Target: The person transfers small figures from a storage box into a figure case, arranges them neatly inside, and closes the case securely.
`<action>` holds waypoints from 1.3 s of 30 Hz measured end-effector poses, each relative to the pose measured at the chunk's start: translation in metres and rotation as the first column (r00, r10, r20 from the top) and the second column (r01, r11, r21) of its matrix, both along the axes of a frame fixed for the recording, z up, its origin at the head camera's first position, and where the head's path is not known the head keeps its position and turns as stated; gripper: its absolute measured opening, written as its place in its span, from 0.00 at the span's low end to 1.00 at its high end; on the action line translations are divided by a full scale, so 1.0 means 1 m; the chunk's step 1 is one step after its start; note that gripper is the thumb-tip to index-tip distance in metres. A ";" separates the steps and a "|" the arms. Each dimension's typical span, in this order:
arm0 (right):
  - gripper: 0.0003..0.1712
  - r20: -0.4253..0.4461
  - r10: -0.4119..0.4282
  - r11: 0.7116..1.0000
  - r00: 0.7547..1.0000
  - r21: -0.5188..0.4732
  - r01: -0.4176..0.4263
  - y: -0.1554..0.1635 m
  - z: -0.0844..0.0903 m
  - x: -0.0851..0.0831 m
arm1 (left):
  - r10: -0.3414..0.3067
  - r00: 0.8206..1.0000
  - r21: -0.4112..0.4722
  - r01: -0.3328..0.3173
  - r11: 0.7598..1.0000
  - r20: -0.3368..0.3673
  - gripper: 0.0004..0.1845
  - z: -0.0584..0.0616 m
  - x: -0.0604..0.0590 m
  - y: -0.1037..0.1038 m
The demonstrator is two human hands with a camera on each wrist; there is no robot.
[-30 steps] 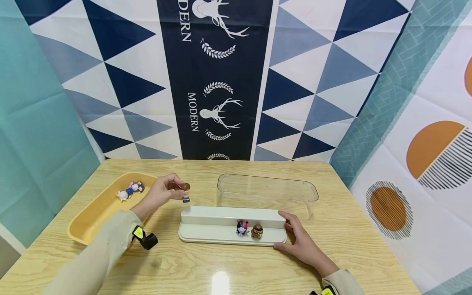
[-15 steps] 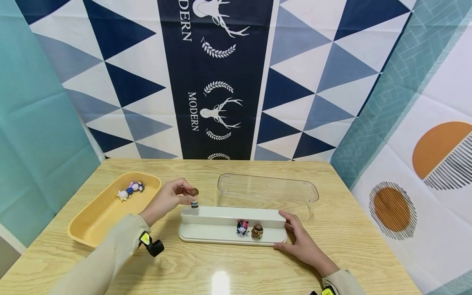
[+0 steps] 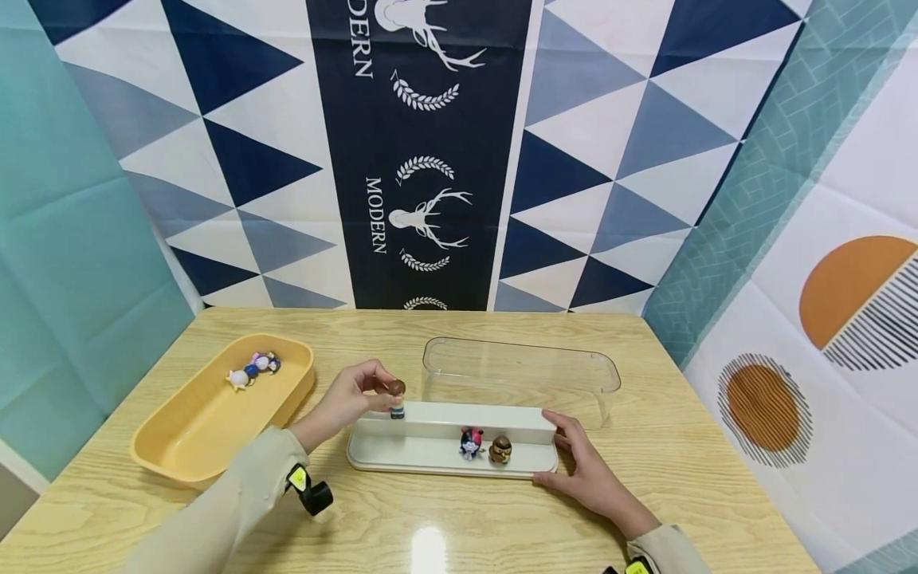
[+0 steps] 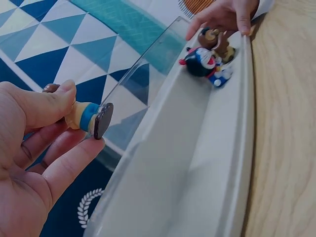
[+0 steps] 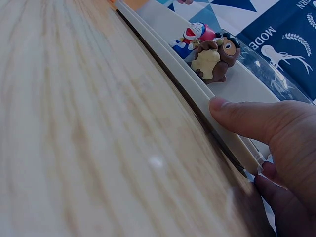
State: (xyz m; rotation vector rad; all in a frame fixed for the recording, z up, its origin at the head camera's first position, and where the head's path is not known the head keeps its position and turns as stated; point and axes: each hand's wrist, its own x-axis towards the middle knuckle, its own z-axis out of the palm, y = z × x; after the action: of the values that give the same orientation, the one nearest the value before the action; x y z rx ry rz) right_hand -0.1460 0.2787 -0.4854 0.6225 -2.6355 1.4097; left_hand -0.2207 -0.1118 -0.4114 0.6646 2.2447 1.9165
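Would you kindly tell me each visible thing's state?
White plastic stepped stand, uncovered, right hand holding one end.
Clear plastic cover, off, behind the stand.
Blue-banded, brown-headed figurine, pinched in left hand.
Red-and-black-headed figurine, upright on the stand.
Brown figurine, upright beside it.
Yellow plastic bin, uncovered, holding figurines.

The figurine (image 4: 88, 116) is blue-banded, the stand (image 3: 409, 455) white, the tray (image 3: 208, 418) yellow.

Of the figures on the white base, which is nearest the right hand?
The brown figure. It stands between the right hand, which grips the end of the white base, and the red-and-black-headed figure.
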 end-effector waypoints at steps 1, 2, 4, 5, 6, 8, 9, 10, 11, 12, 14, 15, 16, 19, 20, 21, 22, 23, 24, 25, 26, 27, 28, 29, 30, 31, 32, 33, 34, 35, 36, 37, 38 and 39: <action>0.53 -0.004 0.000 1.000 1.000 0.003 0.000 0.000 0.000 0.000 | -0.004 1.000 -0.002 0.004 1.000 -0.005 0.09 -0.001 0.001 0.002; 0.53 -0.008 -0.001 1.000 1.000 0.007 0.001 0.000 0.000 0.000 | -0.009 1.000 -0.001 0.009 1.000 -0.005 0.09 -0.002 0.002 0.003; 0.53 -0.016 -0.002 1.000 1.000 0.011 0.002 0.000 0.000 0.000 | -0.017 1.000 -0.009 0.017 1.000 -0.010 0.09 -0.005 0.004 0.007; 0.53 -0.019 -0.001 1.000 1.000 0.012 0.002 0.000 0.000 -0.001 | -0.019 1.000 -0.014 0.019 1.000 -0.011 0.09 -0.006 0.005 0.008; 0.53 -0.021 -0.001 1.000 1.000 0.013 0.001 0.000 0.000 -0.001 | -0.026 1.000 -0.013 0.026 1.000 -0.009 0.09 -0.008 0.006 0.010; 0.53 -0.022 0.000 1.000 1.000 0.011 0.000 0.001 0.000 -0.001 | -0.034 0.999 -0.015 0.034 0.999 -0.015 0.09 -0.010 0.007 0.014; 0.54 -0.022 0.000 1.000 1.000 0.010 0.000 0.001 0.000 -0.001 | -0.034 0.999 -0.022 0.034 0.999 -0.025 0.10 -0.012 0.008 0.016; 0.54 -0.020 -0.001 1.000 1.000 0.010 0.001 0.001 0.000 -0.001 | -0.034 0.999 -0.027 0.033 0.999 -0.034 0.10 -0.013 0.008 0.018; 0.53 -0.019 -0.001 1.000 1.000 0.011 0.002 0.001 -0.001 -0.001 | -0.032 0.999 -0.030 0.031 0.999 -0.043 0.10 -0.015 0.009 0.020; 0.53 -0.018 -0.002 1.000 1.000 0.011 0.002 0.000 -0.001 -0.001 | -0.028 0.998 -0.032 0.027 0.999 -0.052 0.10 -0.016 0.010 0.022; 0.53 -0.013 -0.003 1.000 1.000 0.011 0.003 0.000 -0.001 -0.001 | -0.013 0.997 -0.042 0.010 0.999 -0.070 0.09 -0.019 0.012 0.025; 0.53 -0.013 -0.004 1.000 1.000 0.011 0.005 0.000 -0.001 -0.001 | -0.005 0.997 -0.048 0.001 0.999 -0.081 0.09 -0.020 0.013 0.027; 0.53 -0.012 -0.004 1.000 1.000 0.011 0.004 0.000 -0.001 -0.001 | 0.003 0.996 -0.052 -0.008 0.999 -0.089 0.09 -0.021 0.014 0.028; 0.53 -0.010 -0.002 1.000 1.000 0.009 0.002 0.000 -0.001 -0.001 | 0.024 0.994 -0.062 -0.031 0.998 -0.110 0.09 -0.027 0.017 0.033; 0.53 -0.011 -0.002 1.000 1.000 0.010 0.002 0.000 -0.001 -0.001 | 0.029 0.992 -0.063 -0.037 0.997 -0.119 0.10 -0.028 0.018 0.035; 0.53 -0.011 0.000 1.000 1.000 0.009 0.000 0.000 -0.001 -0.001 | 0.035 0.991 -0.063 -0.043 0.997 -0.127 0.10 -0.030 0.019 0.037; 0.53 -0.011 0.002 1.000 1.000 0.008 -0.002 0.000 -0.001 -0.001 | 0.039 0.990 -0.062 -0.048 0.997 -0.136 0.10 -0.032 0.020 0.038; 0.53 -0.010 0.002 1.000 1.000 0.007 -0.002 0.000 -0.001 -0.001 | 0.045 0.988 -0.062 -0.054 0.997 -0.145 0.10 -0.033 0.021 0.040; 0.53 -0.010 0.003 1.000 1.000 0.007 -0.003 0.000 -0.001 -0.001 | 0.049 0.987 -0.059 -0.059 0.997 -0.152 0.10 -0.034 0.023 0.042; 0.53 -0.009 0.004 1.000 1.000 0.006 -0.004 0.000 -0.001 -0.001 | 0.052 0.986 -0.060 -0.063 0.996 -0.161 0.10 -0.035 0.024 0.044; 0.53 -0.009 0.004 1.000 1.000 0.005 -0.004 0.000 -0.001 -0.001 | 0.055 0.984 -0.062 -0.066 0.996 -0.167 0.10 -0.036 0.025 0.046; 0.53 -0.008 0.004 1.000 1.000 0.003 -0.004 0.001 -0.001 -0.001 | 0.055 0.984 -0.065 -0.066 0.996 -0.169 0.10 -0.037 0.026 0.047; 0.53 -0.007 0.003 1.000 1.000 0.003 -0.003 0.001 -0.001 -0.001 | 0.052 0.984 -0.065 -0.064 0.996 -0.170 0.10 -0.037 0.027 0.049; 0.53 -0.007 0.003 1.000 1.000 0.002 -0.003 0.001 -0.001 -0.001 | 0.050 0.984 -0.067 -0.062 0.996 -0.170 0.10 -0.038 0.028 0.050; 0.53 -0.007 0.002 1.000 1.000 0.003 -0.002 0.001 -0.001 -0.002 | 0.048 0.984 -0.070 -0.061 0.996 -0.173 0.10 -0.038 0.029 0.052; 0.53 -0.007 0.003 1.000 1.000 0.003 -0.003 0.001 -0.001 -0.001 | 0.046 0.983 -0.075 -0.061 0.995 -0.179 0.09 -0.039 0.030 0.053; 0.52 -0.007 0.003 1.000 1.000 0.002 -0.003 0.001 -0.002 -0.002 | 0.043 0.982 -0.077 -0.058 0.995 -0.185 0.09 -0.040 0.031 0.054; 0.52 -0.007 0.003 1.000 1.000 0.002 -0.003 0.001 -0.002 -0.002 | 0.040 0.981 -0.078 -0.056 0.995 -0.191 0.09 -0.041 0.032 0.055; 0.52 -0.007 0.004 1.000 1.000 0.002 -0.004 0.001 -0.002 -0.002 | 0.037 0.979 -0.076 -0.053 0.996 -0.199 0.09 -0.041 0.033 0.056; 0.52 -0.007 0.004 1.000 1.000 0.002 -0.004 0.001 -0.002 -0.002 | 0.035 0.978 -0.075 -0.052 0.996 -0.208 0.08 -0.042 0.033 0.057; 0.52 -0.006 0.004 1.000 1.000 0.002 -0.004 0.001 -0.002 -0.002 | 0.034 0.975 -0.076 -0.052 0.996 -0.220 0.08 -0.042 0.034 0.058; 0.52 -0.005 0.005 1.000 1.000 0.000 -0.005 0.001 -0.002 -0.002 | 0.033 0.974 -0.077 -0.051 0.996 -0.226 0.08 -0.043 0.034 0.059; 0.53 -0.005 0.004 1.000 1.000 0.000 -0.004 0.001 -0.001 -0.002 | 0.032 0.972 -0.081 -0.052 0.995 -0.233 0.08 -0.044 0.035 0.060; 0.53 -0.004 0.003 1.000 1.000 -0.002 -0.003 0.000 -0.001 -0.002 | 0.031 0.970 -0.085 -0.053 0.995 -0.240 0.09 -0.045 0.036 0.061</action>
State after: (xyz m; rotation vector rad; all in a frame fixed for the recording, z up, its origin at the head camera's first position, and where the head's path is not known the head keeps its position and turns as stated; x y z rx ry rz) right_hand -0.1478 0.2792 -0.4867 0.6291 -2.6310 1.4101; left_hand -0.1851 -0.0507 -0.4563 0.8837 2.4888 1.8265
